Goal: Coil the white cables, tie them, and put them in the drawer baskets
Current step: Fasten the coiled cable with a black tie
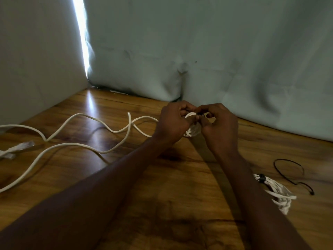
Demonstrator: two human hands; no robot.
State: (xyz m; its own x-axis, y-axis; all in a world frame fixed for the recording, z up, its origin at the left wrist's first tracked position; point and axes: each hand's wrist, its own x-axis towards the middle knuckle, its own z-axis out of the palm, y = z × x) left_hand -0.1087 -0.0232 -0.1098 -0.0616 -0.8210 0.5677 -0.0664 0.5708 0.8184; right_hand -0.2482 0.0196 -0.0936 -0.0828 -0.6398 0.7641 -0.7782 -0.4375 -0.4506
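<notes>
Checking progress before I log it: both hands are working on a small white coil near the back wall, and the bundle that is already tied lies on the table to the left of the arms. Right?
Not quite. The tied bundle lies to the right of the arms, near the loose black tie. The head view shows it. The rest holds: the left hand and right hand hold a small white coil near the back wall.

A wooden table is carrying loose white cable. A tied white bundle and a black tie are lying at its right.

Loose cable across left tabletop
</notes>
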